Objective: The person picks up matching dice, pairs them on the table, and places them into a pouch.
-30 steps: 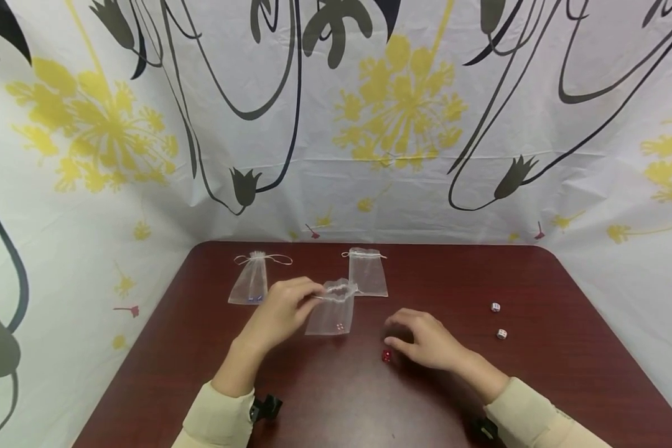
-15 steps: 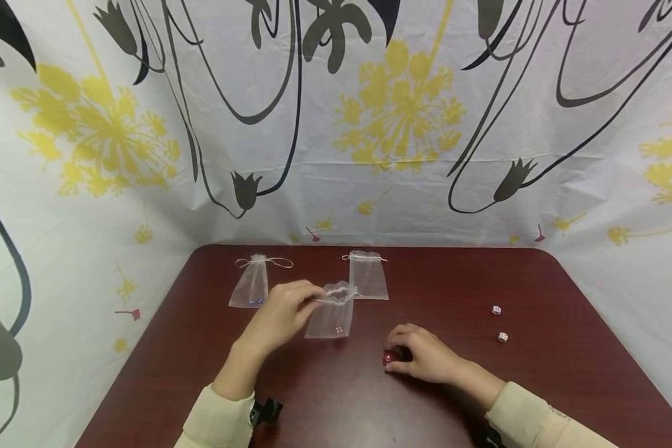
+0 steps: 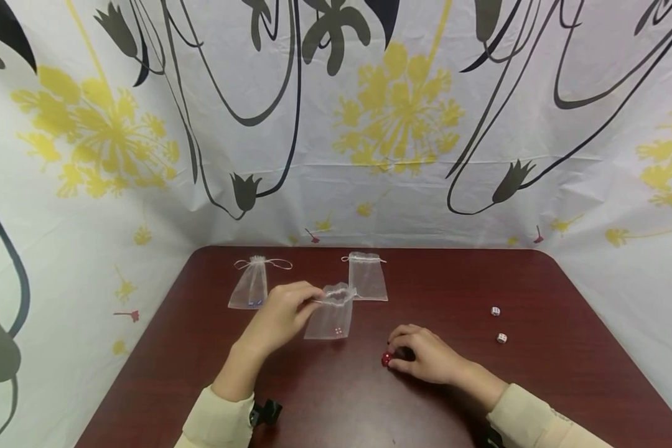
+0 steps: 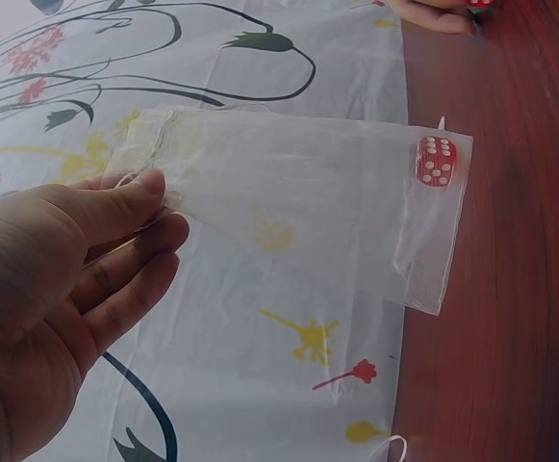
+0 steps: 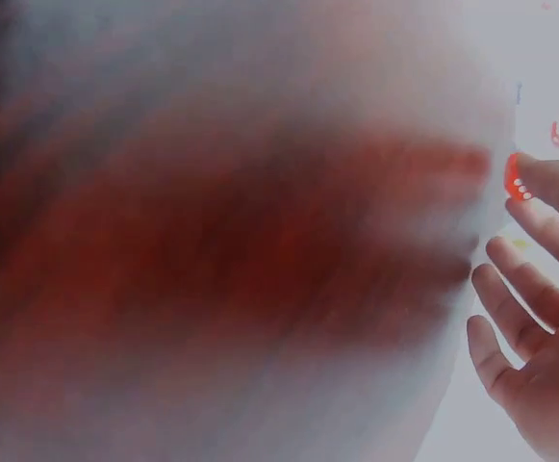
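My left hand (image 3: pixel 282 311) pinches the rim of a sheer white drawstring pouch (image 3: pixel 320 325), which hangs above the table. Inside the pouch, at its bottom corner, lies a red die with white pips (image 4: pixel 436 162). To the right, my right hand (image 3: pixel 422 356) is low over the table and pinches a second red die (image 3: pixel 386 359) between thumb and forefinger. The right wrist view also has this die (image 5: pixel 517 179) at the fingertips, while the other fingers are spread loosely.
A tied pouch (image 3: pixel 247 289) with blue dice inside lies at the back left. Another pouch (image 3: pixel 368 277) lies flat behind the held one. Two white dice (image 3: pixel 501 338) sit on the right of the dark red table (image 3: pixel 336 398). A patterned cloth (image 3: pixel 336 205) hangs behind.
My right hand has come down to the red die and taken it between thumb and forefinger. The left hand still holds the pouch in nearly the same place.
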Demonstrator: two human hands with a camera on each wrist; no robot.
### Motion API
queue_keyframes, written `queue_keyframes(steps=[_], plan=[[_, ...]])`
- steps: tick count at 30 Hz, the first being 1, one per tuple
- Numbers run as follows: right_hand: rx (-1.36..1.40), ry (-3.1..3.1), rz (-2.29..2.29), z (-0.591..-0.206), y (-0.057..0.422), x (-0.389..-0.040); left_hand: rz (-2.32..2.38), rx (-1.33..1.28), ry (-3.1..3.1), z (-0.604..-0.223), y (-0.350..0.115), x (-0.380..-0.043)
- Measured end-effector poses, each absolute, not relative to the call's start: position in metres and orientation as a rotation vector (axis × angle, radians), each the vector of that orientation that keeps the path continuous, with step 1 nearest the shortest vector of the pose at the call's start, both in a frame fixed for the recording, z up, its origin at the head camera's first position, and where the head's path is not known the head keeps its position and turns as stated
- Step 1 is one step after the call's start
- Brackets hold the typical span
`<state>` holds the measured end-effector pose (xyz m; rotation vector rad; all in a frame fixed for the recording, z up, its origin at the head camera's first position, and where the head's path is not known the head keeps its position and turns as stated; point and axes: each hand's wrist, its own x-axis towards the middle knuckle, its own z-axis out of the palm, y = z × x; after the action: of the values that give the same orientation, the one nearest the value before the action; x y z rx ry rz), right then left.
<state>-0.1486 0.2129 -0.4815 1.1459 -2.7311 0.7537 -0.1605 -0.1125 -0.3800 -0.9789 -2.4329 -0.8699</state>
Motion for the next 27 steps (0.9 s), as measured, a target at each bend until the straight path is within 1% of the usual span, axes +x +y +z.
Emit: queue_keyframes(steps=[7, 18, 27], plan=[[1.136, -2.559, 0.930, -0.461, 0.216, -0.159, -0.888, -0.982, -2.435, -0.382, -0.112, -0.162], [0.989, -2.485, 0.948, -0.409, 0.222, -0.174, -0.912, -1.004, -2.420, -0.386, -0.108, -0.164], [1.031, -2.418, 0.979, -0.379, 0.213, -0.180, -0.924, -1.050, -2.368, -0.389, -0.104, -0.167]])
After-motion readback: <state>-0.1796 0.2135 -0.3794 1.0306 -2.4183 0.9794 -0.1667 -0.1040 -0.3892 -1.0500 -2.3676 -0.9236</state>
